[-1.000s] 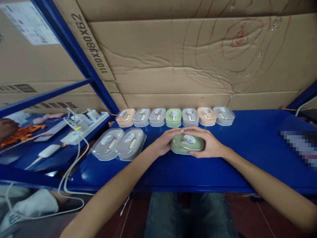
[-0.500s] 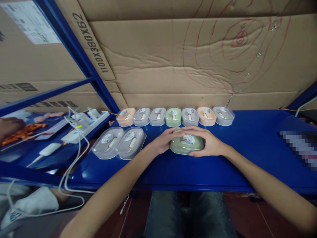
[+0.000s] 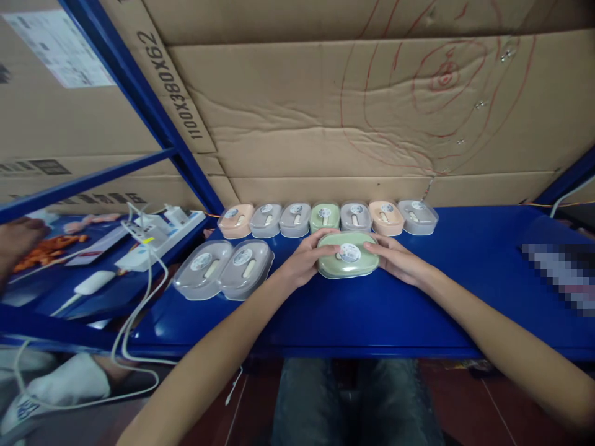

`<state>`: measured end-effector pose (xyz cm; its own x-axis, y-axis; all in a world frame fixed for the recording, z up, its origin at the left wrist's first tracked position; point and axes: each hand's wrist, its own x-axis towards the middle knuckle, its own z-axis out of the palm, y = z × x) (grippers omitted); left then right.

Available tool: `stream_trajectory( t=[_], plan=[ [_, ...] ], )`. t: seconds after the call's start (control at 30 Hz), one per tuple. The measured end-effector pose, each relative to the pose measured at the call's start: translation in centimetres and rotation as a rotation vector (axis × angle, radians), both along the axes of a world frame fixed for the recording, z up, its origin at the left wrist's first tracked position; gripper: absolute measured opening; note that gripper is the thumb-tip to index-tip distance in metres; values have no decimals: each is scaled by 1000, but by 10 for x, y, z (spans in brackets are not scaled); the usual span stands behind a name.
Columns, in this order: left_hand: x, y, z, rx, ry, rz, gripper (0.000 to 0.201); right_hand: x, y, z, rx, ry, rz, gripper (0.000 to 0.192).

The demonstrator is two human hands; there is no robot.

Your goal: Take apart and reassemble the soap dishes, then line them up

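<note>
green box (image 3: 348, 262): held at both ends near the middle of the blue bench (image 3: 465, 291), just in front of the back row; it has moved toward the back edge and looks lifted or tipped compared with a second ago.
left hand (image 3: 304, 263): closed on the box's left end, thumb on the lid.
right hand (image 3: 395, 260): no longer draped over the lid, now gripping the right end.
back row (image 3: 328, 218): seven boxes along the back edge, unmoved.
grey pair (image 3: 223, 267): toward the left edge, untouched.
meaning: probably being carried, not pressed.
</note>
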<state>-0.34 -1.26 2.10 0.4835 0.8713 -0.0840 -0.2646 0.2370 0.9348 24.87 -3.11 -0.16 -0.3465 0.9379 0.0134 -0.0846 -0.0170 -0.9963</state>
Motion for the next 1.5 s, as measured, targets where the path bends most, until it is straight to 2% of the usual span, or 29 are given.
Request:
stream_trajectory(
  t=[0.1, 0.33, 0.43, 0.63, 0.73, 0.8, 0.87, 0.93, 1.03, 1.13, 1.23, 1.37, 1.43, 1.5],
  plan=[
    [-1, -2, 4, 22, 10, 0, 59, -1, 1, -5, -118, 97, 26, 55],
    [1, -2, 1, 7, 16, 52, 57, -5, -3, 0, -117, 163, -18, 52],
    [-2, 1, -1, 34, 26, 21, 54, -5, -3, 4, -116, 158, -46, 55],
    [-7, 7, -1, 42, 119, -9, 45, 1, -2, 7, -150, 89, 85, 46],
    [-7, 9, -2, 74, 191, 45, 46, 0, -4, 10, -171, 20, 109, 43],
    [-7, 10, -5, 177, 269, 154, 49, -2, -6, 13, -162, -19, 64, 45],
    [-6, 10, -6, 361, 413, 269, 49, -5, -8, 15, -133, -100, 21, 47],
    [-6, 8, -7, 555, 587, 325, 42, -7, -11, 17, -65, -261, 6, 49],
    [-6, 4, -7, 692, 783, 281, 36, -13, -17, 18, 148, -551, 0, 52],
    [-8, 3, -8, 718, 907, 222, 41, -21, -26, 18, 364, -780, -13, 63],
    [-9, 4, -8, 764, 997, 225, 49, -30, -34, 18, 483, -943, -30, 69],
    [-8, -10, 3, 945, 1010, 279, 45, -31, -38, 15, 522, -997, -13, 72],
    [-6, -28, 10, 1108, 1061, 345, 44, -28, -36, 12, 493, -952, -20, 76],
    [-2, -52, 13, 1213, 1162, 323, 50, -23, -31, 10, 452, -872, -41, 81]
  ],
)
